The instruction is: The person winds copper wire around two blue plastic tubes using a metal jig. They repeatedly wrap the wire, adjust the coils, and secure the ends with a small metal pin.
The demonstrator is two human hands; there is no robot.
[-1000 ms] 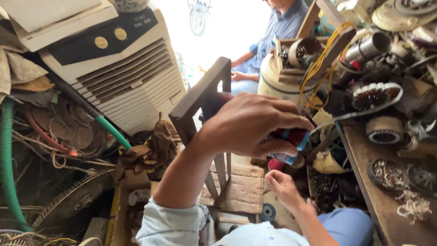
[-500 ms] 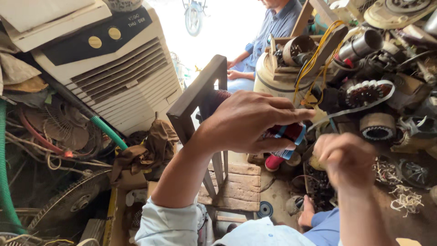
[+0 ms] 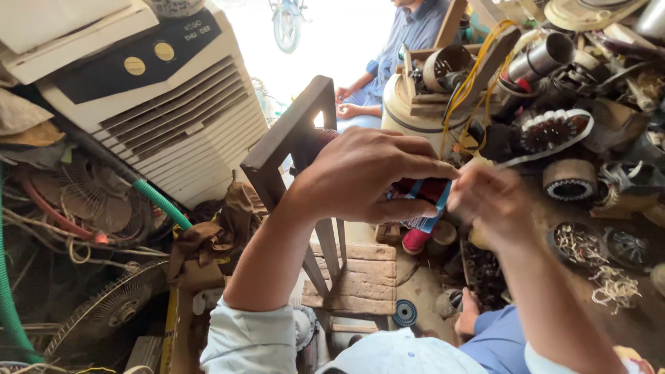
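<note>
Coil (image 3: 422, 190), seemingly, sits under left hand (image 3: 367, 176); right hand (image 3: 488, 201) touching beside.

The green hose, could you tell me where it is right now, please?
In the head view the green hose runs on the left, below the white air cooler and beside the brown rag.

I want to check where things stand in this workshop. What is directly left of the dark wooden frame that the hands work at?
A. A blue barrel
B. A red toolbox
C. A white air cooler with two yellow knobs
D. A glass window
C: the white air cooler with two round yellow knobs stands just left of the dark wooden frame.
</note>
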